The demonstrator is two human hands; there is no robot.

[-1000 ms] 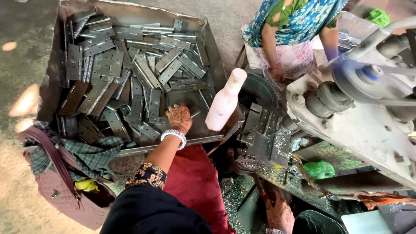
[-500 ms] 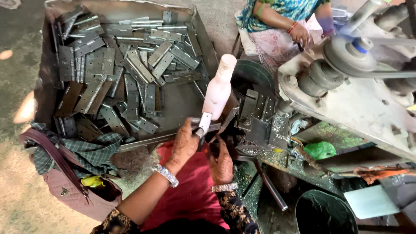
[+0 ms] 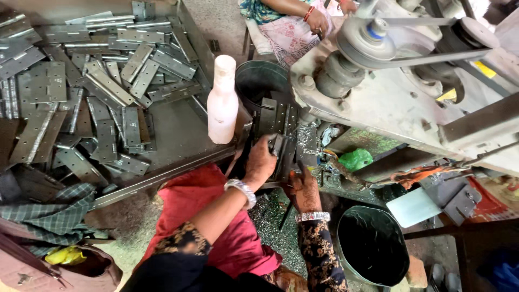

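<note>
my left hand (image 3: 262, 162) gripping a hinge (image 3: 277, 145) at the machine (image 3: 389, 103), right hand (image 3: 301, 189) grip unclear, tray (image 3: 178, 132) full of hinges, white bottle (image 3: 222, 100) beside it, black bucket (image 3: 373, 246) below

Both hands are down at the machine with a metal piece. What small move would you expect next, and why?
Probably a slight push to seat the hinge plate flat in the machine. The left hand grips the plate at its edge, the right hand waits just below, and the plate looks upright against the other dark plates rather than settled. Whether it is already seated cannot be told.
</note>
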